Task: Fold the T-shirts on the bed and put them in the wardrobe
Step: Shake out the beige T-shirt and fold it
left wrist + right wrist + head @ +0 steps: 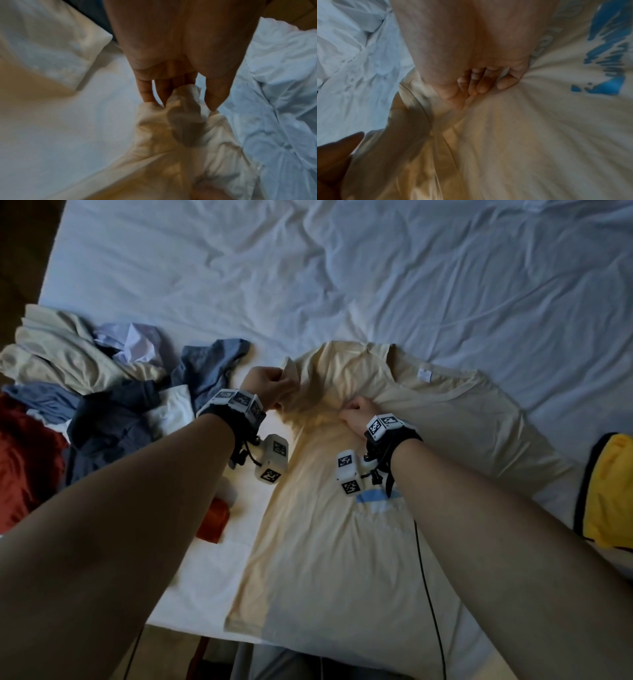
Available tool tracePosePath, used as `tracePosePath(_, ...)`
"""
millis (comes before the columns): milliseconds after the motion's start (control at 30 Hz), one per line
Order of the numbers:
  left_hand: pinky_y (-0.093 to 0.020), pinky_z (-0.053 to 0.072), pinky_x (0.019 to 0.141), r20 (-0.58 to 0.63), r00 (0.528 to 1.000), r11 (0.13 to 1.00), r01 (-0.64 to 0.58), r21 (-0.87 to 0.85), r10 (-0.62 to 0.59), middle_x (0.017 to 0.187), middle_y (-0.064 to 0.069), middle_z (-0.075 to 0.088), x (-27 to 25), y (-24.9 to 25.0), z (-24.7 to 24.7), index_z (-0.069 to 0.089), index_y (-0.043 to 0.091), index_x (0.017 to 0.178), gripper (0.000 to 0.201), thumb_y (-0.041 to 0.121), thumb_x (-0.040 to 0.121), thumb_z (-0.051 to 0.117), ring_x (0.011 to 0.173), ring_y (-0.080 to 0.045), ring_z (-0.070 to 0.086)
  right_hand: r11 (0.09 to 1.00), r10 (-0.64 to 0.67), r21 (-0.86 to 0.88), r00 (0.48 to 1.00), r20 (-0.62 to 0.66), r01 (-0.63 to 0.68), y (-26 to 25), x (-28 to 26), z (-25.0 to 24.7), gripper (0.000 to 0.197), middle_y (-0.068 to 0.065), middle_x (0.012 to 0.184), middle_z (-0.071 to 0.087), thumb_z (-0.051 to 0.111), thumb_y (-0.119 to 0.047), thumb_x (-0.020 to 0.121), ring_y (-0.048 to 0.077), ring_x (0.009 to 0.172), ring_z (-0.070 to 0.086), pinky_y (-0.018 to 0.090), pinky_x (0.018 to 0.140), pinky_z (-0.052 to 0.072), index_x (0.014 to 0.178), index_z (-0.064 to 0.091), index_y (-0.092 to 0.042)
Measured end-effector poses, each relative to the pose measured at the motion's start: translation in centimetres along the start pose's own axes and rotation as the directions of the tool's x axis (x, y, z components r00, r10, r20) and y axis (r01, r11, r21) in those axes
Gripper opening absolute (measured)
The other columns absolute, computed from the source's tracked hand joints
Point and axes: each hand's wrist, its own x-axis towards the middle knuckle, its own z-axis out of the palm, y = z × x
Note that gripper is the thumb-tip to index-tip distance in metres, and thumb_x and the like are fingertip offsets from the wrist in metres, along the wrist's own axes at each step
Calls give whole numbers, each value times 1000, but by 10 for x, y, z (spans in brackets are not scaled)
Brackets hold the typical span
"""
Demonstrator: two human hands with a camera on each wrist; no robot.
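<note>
While the cream T-shirt (342,542) lies on the bed (411,285), the left hand (270,385) pinches its sleeve and the right hand (358,412) grips bunched chest fabric.

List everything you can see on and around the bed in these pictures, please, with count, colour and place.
cream T-shirt: one, cream with a blue print, spread on the near part of the bed.
bed sheet: one, white, wrinkled, covering the bed.
clothes pile: one heap, beige, blue, navy, white and red, at the left.
yellow garment: one, yellow with dark trim, right edge.
orange-red item: one, beside the T-shirt's left edge; unclear what.
left hand: fingers pinch the T-shirt's sleeve.
right hand: grips bunched fabric below the collar.
</note>
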Motion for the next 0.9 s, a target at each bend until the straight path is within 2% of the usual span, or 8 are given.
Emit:
tracePosePath(67, -35, 55, 59, -46, 998, 995, -35, -92, 31, 71, -6, 64, -2, 1, -1, 70, 18, 77, 19, 31, 90, 65, 61, -19, 61, 1000, -7, -6, 1000, 11, 7, 0, -1, -1, 24, 1, 102, 59, 63, -36, 83, 22, 94, 56, 34, 86, 43, 102, 54, -24)
tracePosePath(200, -31, 52, 51, -16, 998, 970, 54, -237, -59, 101, -7, 61, -5, 0, -4, 59, 22, 129, 34, 33, 98, 52, 78, -27, 62, 1000, -29, -1, 1000, 6, 29, 1, -3, -1, 25, -1, 98, 59, 65, -37, 83, 22, 95, 56, 36, 89, 44, 101, 55, -24)
tracePosePath(267, -34, 53, 54, 5, 997, 980, 82, -180, -82, 112, -5, 57, -11, 2, -6, 48, 33, 139, 39, 36, 99, 49, 86, -27, 62, 999, -38, -8, 999, 7, 38, 1, -5, -1, 23, -2, 98, 59, 64, -36, 83, 22, 95, 57, 35, 88, 45, 101, 56, -24)
tracePosePath(433, -43, 56, 53, 62, 990, 980, 132, -149, -124, 130, -9, 54, -24, -2, -20, 34, 43, 142, 51, 48, 95, 52, 95, -36, 65, 998, -44, -37, 999, -25, 43, -10, -17, -6, 21, 1, 101, 59, 57, -26, 91, 22, 91, 56, 30, 77, 41, 111, 58, -20)
tracePosePath(600, -44, 57, 58, 70, 988, 958, 151, -243, -138, 127, -11, 54, -29, -13, -29, 29, 46, 142, 54, 32, 96, 54, 99, -39, 63, 981, -183, 25, 966, -185, 191, -28, -27, 5, 11, 4, 95, 70, 53, -18, 88, 25, 89, 67, 39, 80, 57, 91, 63, -23)
tracePosePath(700, -49, 58, 65, 33, 988, 950, 156, -271, -153, 122, -10, 57, -27, -18, -30, 27, 48, 141, 58, 26, 95, 54, 99, -34, 63, 952, -278, 115, 958, -74, 285, -44, -31, 19, 14, 4, 100, 69, 58, -12, 91, 23, 91, 67, 36, 82, 56, 102, 65, -18)
tracePosePath(800, -47, 57, 75, -149, 978, 957, 101, -273, -145, 100, -5, 66, -23, -23, -30, 32, 40, 141, 58, 23, 90, 54, 88, -25, 65, 926, -343, 199, 936, 82, 322, -59, -33, 33, 33, 6, 115, 67, 55, -5, 92, 21, 99, 66, 32, 88, 56, 123, 62, -15)
tracePosePath(900, -35, 50, 86, -364, 914, 983, 148, -107, -177, 98, -1, 62, -12, -32, -36, 51, 21, 128, 50, 31, 80, 57, 88, -20, 58, 930, -329, 228, 931, 158, 290, -65, -32, 46, 40, -2, 110, 66, 53, -1, 91, 15, 94, 67, 29, 87, 56, 126, 62, -19)
